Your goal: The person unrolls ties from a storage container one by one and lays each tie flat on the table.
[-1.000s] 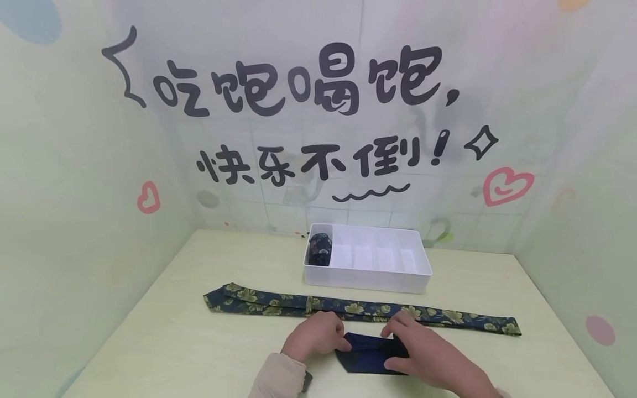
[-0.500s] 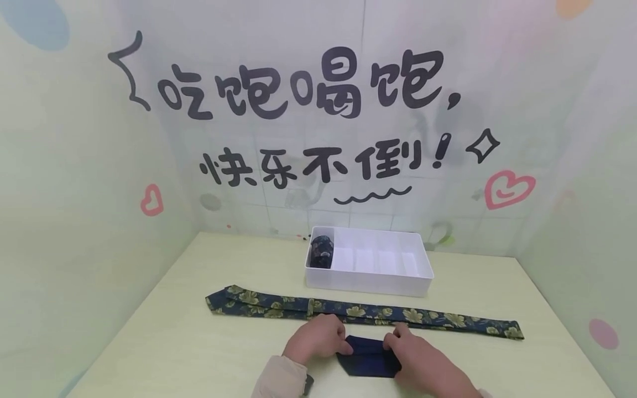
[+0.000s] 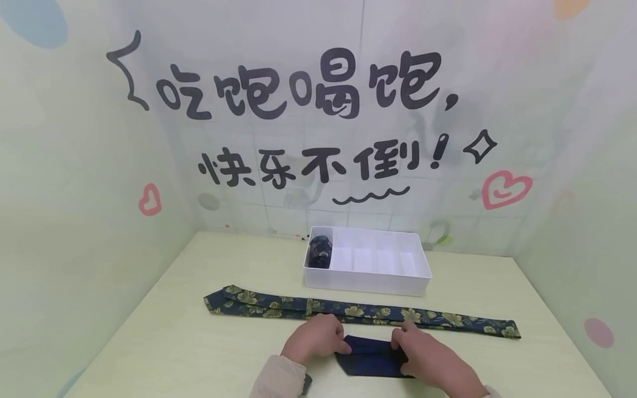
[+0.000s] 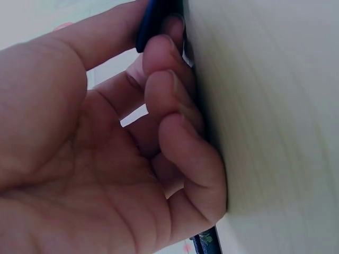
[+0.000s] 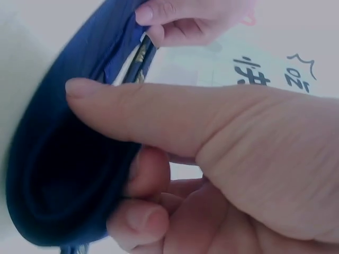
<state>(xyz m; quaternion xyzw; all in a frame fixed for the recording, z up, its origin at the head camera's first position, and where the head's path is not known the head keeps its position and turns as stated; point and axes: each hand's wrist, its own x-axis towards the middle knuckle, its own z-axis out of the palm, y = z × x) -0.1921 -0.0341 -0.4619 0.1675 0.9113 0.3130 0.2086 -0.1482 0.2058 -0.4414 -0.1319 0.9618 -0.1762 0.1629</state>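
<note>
A dark blue necktie (image 3: pixel 370 364) lies on the table near its front edge, its pointed wide end to the left. My left hand (image 3: pixel 318 338) pinches that pointed end between thumb and index finger, the other fingers curled against the tabletop in the left wrist view. At the other end, the tie is coiled into layers, seen as a rounded dark roll (image 5: pixel 58 180) in the right wrist view. My right hand (image 3: pixel 430 356) grips this roll, thumb laid across its top and fingertips against its side. In the head view the right hand covers most of the roll.
Just beyond both hands, a navy necktie with yellow-green flowers (image 3: pixel 353 311) stretches lengthwise across the table. Behind it stands a white divided box (image 3: pixel 368 282), with a rolled dark patterned tie (image 3: pixel 320 251) in its leftmost compartment. Printed curtains (image 3: pixel 278 215) enclose the table's back and sides.
My right hand's fingers, spread around the roll a second ago, have drawn in on it, and the hand has shifted slightly right. The left hand stays at the pointed end.
</note>
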